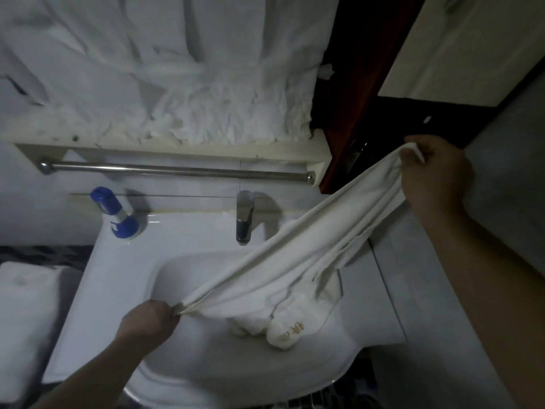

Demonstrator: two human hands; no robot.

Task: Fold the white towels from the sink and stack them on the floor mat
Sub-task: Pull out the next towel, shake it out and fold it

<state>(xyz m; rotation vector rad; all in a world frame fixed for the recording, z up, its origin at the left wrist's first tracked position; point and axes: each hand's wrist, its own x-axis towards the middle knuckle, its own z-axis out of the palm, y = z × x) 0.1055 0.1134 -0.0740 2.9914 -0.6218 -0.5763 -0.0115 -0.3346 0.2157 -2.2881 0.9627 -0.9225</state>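
A white towel (298,249) is stretched diagonally above the white sink (124,290). My left hand (150,320) grips its lower corner over the basin's front left. My right hand (433,172) pinches the upper corner, raised at the right beside the dark wooden frame. The towel's loose lower part hangs down into the basin. A second white cloth with gold embroidery (292,329) lies bunched in the basin under it. A folded white towel (26,317) shows at the lower left, beside the sink; what it rests on is unclear.
A chrome tap (244,216) stands behind the basin. A blue and white bottle (118,214) sits on the sink's back left corner. A steel rail (177,169) runs under a shelf holding crumpled white fabric (182,84). A dark red wooden frame (354,93) rises at the right.
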